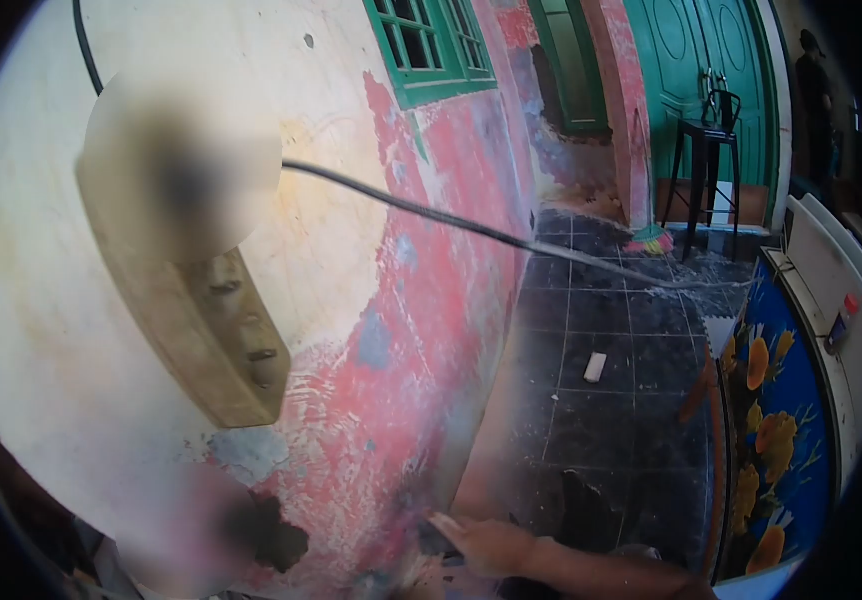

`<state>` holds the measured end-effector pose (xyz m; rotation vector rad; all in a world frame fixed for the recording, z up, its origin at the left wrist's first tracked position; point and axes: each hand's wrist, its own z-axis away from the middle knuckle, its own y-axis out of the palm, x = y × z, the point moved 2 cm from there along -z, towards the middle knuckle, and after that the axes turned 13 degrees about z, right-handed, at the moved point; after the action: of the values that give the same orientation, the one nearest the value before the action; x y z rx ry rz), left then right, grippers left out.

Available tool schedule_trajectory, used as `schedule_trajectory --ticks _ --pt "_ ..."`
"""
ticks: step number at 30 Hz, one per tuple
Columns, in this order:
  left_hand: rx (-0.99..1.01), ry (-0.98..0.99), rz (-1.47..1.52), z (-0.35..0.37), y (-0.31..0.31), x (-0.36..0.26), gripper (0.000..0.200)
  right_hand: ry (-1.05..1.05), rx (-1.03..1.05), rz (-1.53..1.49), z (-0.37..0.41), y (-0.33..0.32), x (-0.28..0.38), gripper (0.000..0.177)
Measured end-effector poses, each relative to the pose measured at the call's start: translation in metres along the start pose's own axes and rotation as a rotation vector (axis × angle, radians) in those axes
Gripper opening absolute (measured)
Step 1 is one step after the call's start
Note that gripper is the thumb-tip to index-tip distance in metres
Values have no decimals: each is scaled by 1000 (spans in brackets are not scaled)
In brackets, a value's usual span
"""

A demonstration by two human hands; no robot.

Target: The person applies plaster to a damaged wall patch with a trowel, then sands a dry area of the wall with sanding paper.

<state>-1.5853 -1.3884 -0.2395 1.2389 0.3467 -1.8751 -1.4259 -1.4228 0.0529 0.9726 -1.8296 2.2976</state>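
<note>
My right hand (pixel 491 546) is low in the view, its forearm reaching in from the lower right. It is beside the foot of the wall (pixel 421 330), whose pink and white paint is peeling. The fingers look closed around something small and dark at the fingertips, too blurred to make out. Left of the hand, the wall has a dark, ragged patch (pixel 279 532). My left hand is not in view.
A beige power strip (pixel 236 340) hangs close to the camera, partly blurred, with a dark cable (pixel 431 213) running right. Black floor tiles (pixel 601 430) hold a small white block (pixel 596 367). Beyond are a black stool (pixel 706 135), a broom (pixel 650 240) and a blue floral panel (pixel 776 430).
</note>
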Motion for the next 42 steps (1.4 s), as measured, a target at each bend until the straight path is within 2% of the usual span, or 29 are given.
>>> schedule_trajectory --ticks 3,5,7,10,12,14,15,18,21,24,29,32,34,38,42 --pt "-5 38 31 12 6 -9 43 77 54 81 2 -17 -11 86" --pt "2 73 59 17 12 -11 43 21 -35 81 -3 8 -25 88" --pt "15 107 101 25 18 -13 44 -5 -70 88 -5 -5 -27 91" --pt "26 125 145 41 30 -15 44 -20 -41 74 12 -33 -3 97" --pt "25 125 161 51 38 -12 45 -50 -113 69 21 -32 5 101" --pt "38 139 179 60 43 -11 46 -50 -92 67 22 -26 5 102" --pt "42 148 192 66 46 -8 46 -49 -74 69 23 -21 4 102" --pt "66 169 225 89 52 10 47 -123 -249 56 32 -16 -1 105" --pt "94 187 257 112 52 34 48 30 -213 131 46 -37 16 105" --pt "125 218 298 137 46 59 48 12 -341 126 46 -37 19 105" --pt "160 290 378 169 23 87 50 29 -347 129 40 -26 14 107" --pt "149 354 381 177 8 82 51 40 -345 140 45 -30 11 107" --pt "15 319 296 186 14 66 45 37 -317 122 49 -30 13 107" --pt "-255 224 129 204 44 -32 36 11 -324 78 60 -37 18 107" --pt "-279 321 246 243 97 -119 40 8 -372 86 71 -47 28 105"
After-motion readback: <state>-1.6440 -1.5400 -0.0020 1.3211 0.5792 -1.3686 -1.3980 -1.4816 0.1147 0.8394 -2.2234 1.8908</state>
